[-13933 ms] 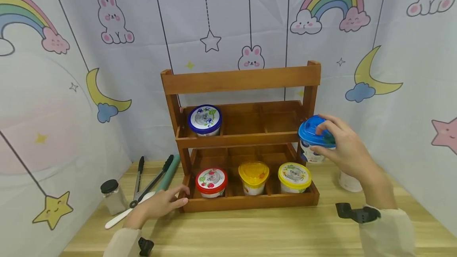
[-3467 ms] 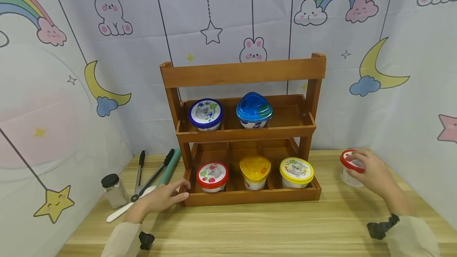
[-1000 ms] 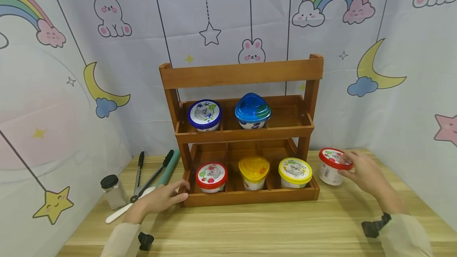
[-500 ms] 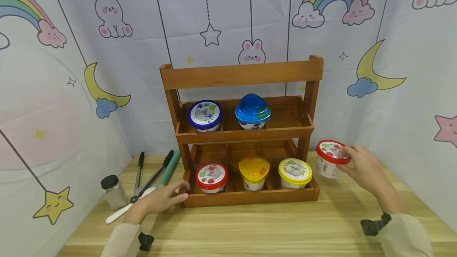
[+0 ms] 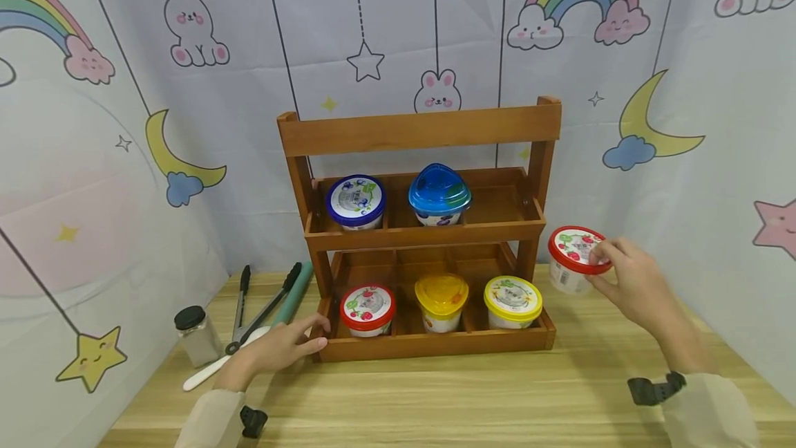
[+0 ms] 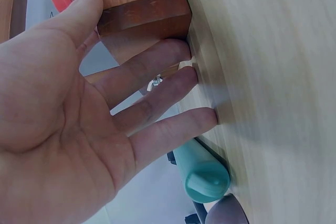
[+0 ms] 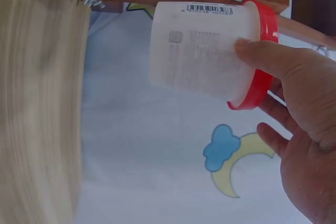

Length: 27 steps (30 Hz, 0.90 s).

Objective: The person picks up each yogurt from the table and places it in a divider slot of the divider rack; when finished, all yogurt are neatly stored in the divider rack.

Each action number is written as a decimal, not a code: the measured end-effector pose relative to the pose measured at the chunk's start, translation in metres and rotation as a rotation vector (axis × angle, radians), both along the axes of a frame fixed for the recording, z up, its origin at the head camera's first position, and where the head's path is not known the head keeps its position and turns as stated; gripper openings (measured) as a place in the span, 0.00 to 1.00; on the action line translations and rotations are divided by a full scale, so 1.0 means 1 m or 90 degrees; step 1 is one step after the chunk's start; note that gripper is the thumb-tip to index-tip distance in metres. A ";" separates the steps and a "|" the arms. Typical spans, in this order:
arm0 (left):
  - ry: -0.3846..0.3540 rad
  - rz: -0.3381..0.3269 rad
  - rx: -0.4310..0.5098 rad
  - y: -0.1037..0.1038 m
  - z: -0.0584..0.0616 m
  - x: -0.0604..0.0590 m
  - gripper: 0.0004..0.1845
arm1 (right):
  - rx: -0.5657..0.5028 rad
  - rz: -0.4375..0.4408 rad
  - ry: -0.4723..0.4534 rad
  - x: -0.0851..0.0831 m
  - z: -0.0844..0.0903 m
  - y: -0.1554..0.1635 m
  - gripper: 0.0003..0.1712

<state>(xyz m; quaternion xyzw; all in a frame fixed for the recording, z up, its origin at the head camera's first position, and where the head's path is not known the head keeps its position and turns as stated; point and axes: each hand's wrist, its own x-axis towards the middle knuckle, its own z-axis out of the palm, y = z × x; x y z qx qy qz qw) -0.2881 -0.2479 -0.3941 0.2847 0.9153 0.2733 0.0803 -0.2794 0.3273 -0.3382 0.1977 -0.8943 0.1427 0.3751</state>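
My right hand (image 5: 637,289) pinches a white plastic tub with a red strawberry-printed lid (image 5: 569,276) by its rim, off the table beside the wooden rack (image 5: 419,135). In the right wrist view, the thumb presses the tub (image 7: 205,51) just under its lid. My left hand (image 5: 276,351) touches the rack's lower left front corner; in the left wrist view its fingers (image 6: 168,132) are extended along the corner. On the upper tier stand a dark-blue-lidded tub (image 5: 356,200) and a blue domed tub (image 5: 439,192). Below are red-lidded (image 5: 367,310), yellow domed (image 5: 441,299) and yellow-lidded tubs (image 5: 513,301).
Left of the rack lie tongs (image 5: 264,323), a teal cylindrical item (image 5: 294,296) and a white-handled utensil (image 5: 208,373). A jar with a black lid (image 5: 197,337) stands near the left wall. Printed cloth (image 5: 379,12) encloses the wooden table (image 5: 435,399).
The blue domed tub went from my right hand into the upper tier's middle. My right hand then gripped the red-lidded tub, drew it left and lifted it. The left hand stays put.
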 end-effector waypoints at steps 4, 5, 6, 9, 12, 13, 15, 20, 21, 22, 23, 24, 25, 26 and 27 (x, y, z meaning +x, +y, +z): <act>-0.003 0.001 0.001 0.000 0.000 0.000 0.18 | -0.003 0.005 0.017 0.003 0.005 -0.003 0.26; -0.003 0.002 0.001 0.000 0.000 0.000 0.18 | -0.003 0.008 0.021 0.003 0.006 -0.004 0.26; -0.003 0.001 0.001 0.000 0.000 0.000 0.18 | -0.004 0.011 0.025 0.003 0.007 -0.004 0.25; -0.001 0.000 0.000 0.000 -0.001 0.000 0.18 | -0.010 0.022 0.032 0.004 0.010 -0.005 0.24; 0.002 -0.001 -0.001 0.000 -0.001 0.000 0.18 | -0.016 0.031 0.036 0.005 0.012 -0.007 0.24; 0.003 0.000 -0.001 0.000 -0.001 0.000 0.18 | -0.019 0.032 0.038 0.005 0.013 -0.007 0.24; 0.006 0.001 -0.002 0.000 -0.001 0.000 0.17 | -0.022 0.035 0.042 0.006 0.014 -0.008 0.25; 0.008 0.002 0.000 0.000 0.000 0.001 0.17 | -0.026 0.036 0.051 0.011 0.020 -0.012 0.25; 0.008 0.002 -0.001 0.000 0.000 0.001 0.17 | -0.026 0.035 0.055 0.012 0.022 -0.013 0.25; 0.006 0.002 0.000 0.000 0.000 0.001 0.17 | -0.025 0.034 0.059 0.014 0.024 -0.014 0.25; 0.007 0.002 0.000 0.000 0.000 0.001 0.17 | -0.026 0.036 0.063 0.015 0.026 -0.015 0.25; 0.008 0.002 -0.001 0.000 0.000 0.001 0.17 | -0.027 0.036 0.068 0.017 0.028 -0.015 0.25; 0.007 0.001 -0.001 0.000 0.000 0.001 0.17 | -0.027 0.036 0.073 0.018 0.030 -0.016 0.25; 0.005 0.000 0.000 0.001 0.000 0.000 0.17 | -0.026 0.035 0.079 0.020 0.032 -0.016 0.25; 0.004 -0.001 0.000 0.001 0.000 0.000 0.17 | -0.027 0.034 0.085 0.022 0.034 -0.016 0.25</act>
